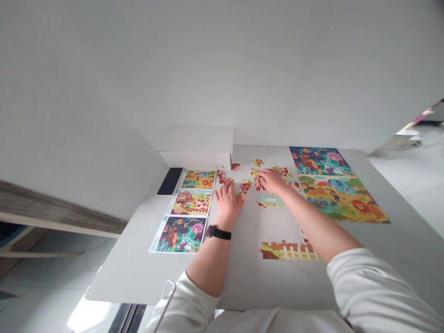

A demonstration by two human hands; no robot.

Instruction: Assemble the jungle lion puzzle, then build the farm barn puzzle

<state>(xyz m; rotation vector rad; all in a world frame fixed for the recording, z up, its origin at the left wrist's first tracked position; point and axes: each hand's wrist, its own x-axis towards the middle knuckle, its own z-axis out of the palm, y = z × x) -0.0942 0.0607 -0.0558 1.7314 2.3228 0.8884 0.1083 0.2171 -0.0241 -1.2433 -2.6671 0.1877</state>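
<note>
My left hand (228, 202) lies with its fingers spread on the table, fingertips at a few loose puzzle pieces (223, 176). Another red-and-green puzzle piece (244, 186) lies between my hands. My right hand (272, 181) reaches farther forward, its fingers drawn together and pressed down on a puzzle piece (260, 184) that they partly hide. More colourful pieces (285, 173) lie around its fingers. Just below sits a joined pale-blue strip (270, 200). Nearer to me is a joined fence strip (289, 250), its right end hidden by my right forearm.
On the left lies a reference sheet (169, 212) with three printed pictures, beside a dark phone (169, 181). A white box (197, 150) stands against the wall. Two finished-looking pictures, one dark (319, 161) and one yellow savanna scene (343, 199), lie at right.
</note>
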